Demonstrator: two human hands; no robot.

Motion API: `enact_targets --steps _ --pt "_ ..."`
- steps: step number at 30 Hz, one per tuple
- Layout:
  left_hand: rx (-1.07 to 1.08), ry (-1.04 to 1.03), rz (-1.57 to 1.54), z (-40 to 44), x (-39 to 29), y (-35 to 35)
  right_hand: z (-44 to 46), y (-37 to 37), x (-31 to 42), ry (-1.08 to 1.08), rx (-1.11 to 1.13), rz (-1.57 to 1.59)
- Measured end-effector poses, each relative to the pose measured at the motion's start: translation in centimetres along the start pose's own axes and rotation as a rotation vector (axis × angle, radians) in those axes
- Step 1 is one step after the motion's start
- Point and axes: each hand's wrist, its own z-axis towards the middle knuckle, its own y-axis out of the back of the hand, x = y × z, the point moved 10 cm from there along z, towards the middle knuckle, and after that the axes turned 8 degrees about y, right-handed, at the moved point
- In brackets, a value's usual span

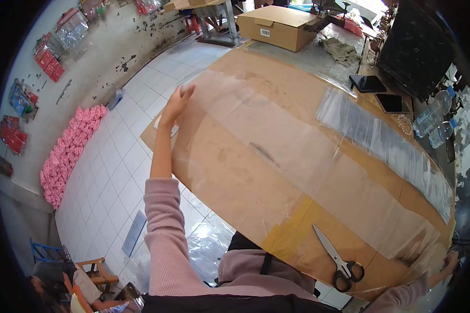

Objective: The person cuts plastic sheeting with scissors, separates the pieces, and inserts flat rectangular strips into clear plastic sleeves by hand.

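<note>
A long strip of clear plastic film [292,130] stretches diagonally over the cardboard-covered table [219,156]. At its far left end my left hand [177,104] is raised, fingers pinched together on the film's edge. Far to the right, past the table's near right corner, my right hand [450,262] looks closed; it is small and partly shaded, and what it holds cannot be made out. Black-handled scissors [339,263] lie on the cardboard near my body, blades slightly apart. A flat stack of clear plastic sheets [386,146] lies along the far right side.
Two phones [368,83] and plastic bottles [432,119] stand beyond the table's right edge. A closed cardboard box [277,28] sits at the back. Pink bundles [70,151] lie along the left wall. Another person [52,284] is low at the bottom left.
</note>
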Motion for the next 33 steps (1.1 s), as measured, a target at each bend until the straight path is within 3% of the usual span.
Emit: enact_targets --steps 2,4,7,10,13,16,21,23,25,28,30,32,33 --pt "0.096 -0.191 -0.209 -0.2 -2.9 -2.0 0.7 -0.9 2.4 -0.007 0.045 -0.010" --pt "0.209 -0.127 -0.462 -1.4 -4.7 -4.7 0.7 -2.4 -0.4 -0.064 0.181 0.031" --pt "0.378 -0.448 -0.323 -6.5 -10.5 -9.0 -0.5 -4.4 -9.0 -0.295 0.461 0.255" --pt "0.383 -0.890 0.063 -15.7 -16.6 -11.1 0.3 -5.4 -7.7 -0.312 0.488 0.278" --pt "0.580 -0.867 0.079 -20.5 -18.5 -11.9 2.4 -6.2 -3.5 -0.243 0.432 0.283" --pt "0.542 -1.094 0.084 -25.1 -20.3 -9.3 5.4 -7.4 2.6 -0.156 0.372 0.325" --pt "0.354 -1.007 -0.013 -29.6 -17.9 -2.2 10.7 -9.5 14.2 0.015 0.284 0.473" --pt "0.127 -0.690 -0.253 -30.2 -13.9 2.5 12.7 -10.3 19.7 0.084 0.248 0.553" --pt "-0.123 -0.685 -0.466 -32.3 -9.2 6.0 14.5 -10.5 23.9 0.133 0.212 0.623" --pt "-0.859 -0.420 -0.544 -37.2 0.6 10.1 17.7 -11.5 31.3 0.219 0.162 0.746" --pt "-1.100 -0.132 -0.422 -41.5 6.5 9.1 19.4 -11.2 34.8 0.263 0.124 0.804" --pt "-1.023 -0.036 -0.252 -44.0 10.9 5.7 20.9 -11.2 38.0 0.302 0.097 0.863" --pt "-0.972 -0.053 -0.328 -45.0 12.5 3.3 21.6 -10.9 39.4 0.318 0.083 0.889"
